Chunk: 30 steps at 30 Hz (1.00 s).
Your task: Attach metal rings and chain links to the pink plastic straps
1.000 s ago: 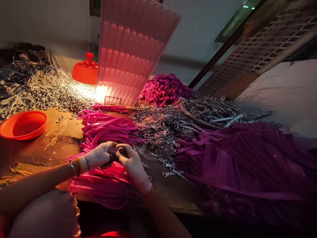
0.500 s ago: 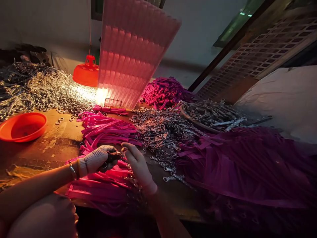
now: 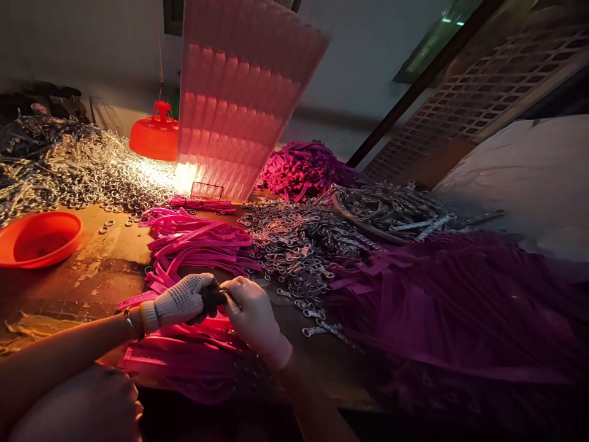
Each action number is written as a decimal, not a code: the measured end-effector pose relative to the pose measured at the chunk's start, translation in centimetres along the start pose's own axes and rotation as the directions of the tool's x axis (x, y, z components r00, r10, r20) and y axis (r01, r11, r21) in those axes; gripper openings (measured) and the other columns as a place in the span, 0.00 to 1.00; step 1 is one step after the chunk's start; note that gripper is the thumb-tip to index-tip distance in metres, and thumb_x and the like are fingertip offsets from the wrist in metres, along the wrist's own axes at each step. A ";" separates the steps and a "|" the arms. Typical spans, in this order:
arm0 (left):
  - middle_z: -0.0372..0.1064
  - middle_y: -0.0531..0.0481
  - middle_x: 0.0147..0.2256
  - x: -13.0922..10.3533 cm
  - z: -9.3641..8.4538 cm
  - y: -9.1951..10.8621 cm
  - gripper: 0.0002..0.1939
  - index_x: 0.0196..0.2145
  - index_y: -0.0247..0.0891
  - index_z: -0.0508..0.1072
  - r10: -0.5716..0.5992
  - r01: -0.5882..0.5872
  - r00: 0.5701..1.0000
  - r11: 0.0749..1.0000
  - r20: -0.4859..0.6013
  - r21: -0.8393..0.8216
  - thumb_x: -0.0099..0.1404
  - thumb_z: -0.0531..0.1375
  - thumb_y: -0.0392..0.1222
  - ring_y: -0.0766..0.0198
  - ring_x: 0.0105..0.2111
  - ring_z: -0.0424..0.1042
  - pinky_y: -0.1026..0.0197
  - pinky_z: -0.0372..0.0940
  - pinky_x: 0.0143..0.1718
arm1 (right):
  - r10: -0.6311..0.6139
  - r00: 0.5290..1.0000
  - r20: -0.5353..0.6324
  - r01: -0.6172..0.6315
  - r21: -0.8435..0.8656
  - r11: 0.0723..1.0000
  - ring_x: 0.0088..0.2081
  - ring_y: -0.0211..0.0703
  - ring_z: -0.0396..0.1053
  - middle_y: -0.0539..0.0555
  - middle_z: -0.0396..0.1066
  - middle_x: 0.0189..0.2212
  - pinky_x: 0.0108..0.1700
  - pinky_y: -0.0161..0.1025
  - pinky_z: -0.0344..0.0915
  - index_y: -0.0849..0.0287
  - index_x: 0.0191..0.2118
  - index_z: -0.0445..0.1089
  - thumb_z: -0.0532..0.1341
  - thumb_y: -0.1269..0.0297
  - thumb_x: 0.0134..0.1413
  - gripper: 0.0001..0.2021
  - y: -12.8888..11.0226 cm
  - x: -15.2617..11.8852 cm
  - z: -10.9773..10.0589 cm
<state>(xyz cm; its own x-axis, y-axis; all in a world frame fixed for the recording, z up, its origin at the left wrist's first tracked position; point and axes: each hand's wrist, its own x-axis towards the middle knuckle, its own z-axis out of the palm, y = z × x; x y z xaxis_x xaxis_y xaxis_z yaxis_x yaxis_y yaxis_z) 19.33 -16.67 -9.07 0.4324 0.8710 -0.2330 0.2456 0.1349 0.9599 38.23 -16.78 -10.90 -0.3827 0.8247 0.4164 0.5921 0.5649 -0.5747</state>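
Observation:
My left hand, in a white dotted glove with dark fingertips, is closed in a pinch over the pink straps. Against it, my right hand in a pale glove is closed too, its fingertips meeting the left ones. A small dark piece shows between them, too hidden to name. Beneath and behind the hands lie bright pink flat straps in bundles. Just right of them spreads a heap of grey braided pieces with ring ends.
A red bowl stands at left. Behind it a red-shaded lamp hangs over a heap of metal rings. A pink translucent ribbed panel stands upright beside the lamp. Dark magenta straps cover the table's right side.
My right hand has turned and its fingers have curled down closer against my left fingertips. The view has shifted slightly, moving the scene a little left.

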 end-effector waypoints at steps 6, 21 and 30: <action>0.62 0.56 0.17 0.2 0.5 -0.1 0.06 0.29 0.39 0.64 -0.018 -0.001 0.995 0.981 -0.098 -0.194 0.62 0.53 0.41 0.70 0.12 0.57 0.69 0.53 0.10 | 0.132 0.991 -0.020 -0.133 -0.146 0.980 0.34 0.43 0.70 0.55 0.73 0.31 0.36 0.38 0.57 0.59 0.38 0.73 0.53 0.69 0.62 0.10 -2.0 0.2 0.8; 0.61 0.57 0.23 1.8 -2.1 -0.5 0.10 0.39 0.37 0.69 -0.246 0.078 0.950 0.785 -0.194 -0.614 0.59 0.59 0.40 0.75 0.15 0.57 0.72 0.46 0.13 | 0.110 0.980 0.163 -0.073 -0.217 0.974 0.50 0.48 0.71 0.62 0.76 0.48 0.54 0.41 0.63 0.60 0.45 0.75 0.52 0.63 0.69 0.14 5.2 11.5 1.7; 0.75 0.48 0.30 1.7 -2.2 -2.1 0.23 0.52 0.34 0.73 -0.340 0.221 0.933 0.803 -0.120 -0.554 0.59 0.63 0.40 0.76 0.12 0.53 0.69 0.46 0.12 | -0.088 0.927 0.364 0.147 -0.139 0.979 0.45 0.44 0.70 0.56 0.76 0.36 0.53 0.38 0.64 0.59 0.27 0.77 0.64 0.65 0.59 0.10 7.4 19.9 4.4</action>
<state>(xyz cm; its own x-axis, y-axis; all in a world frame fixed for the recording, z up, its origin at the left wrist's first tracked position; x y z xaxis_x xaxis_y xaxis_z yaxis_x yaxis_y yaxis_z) 17.67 -14.43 -11.14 0.2159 0.8232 -0.5251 -0.1876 0.5627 0.8051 31.86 3.91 -9.93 -0.6649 0.7249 0.1800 0.6220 0.6708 -0.4038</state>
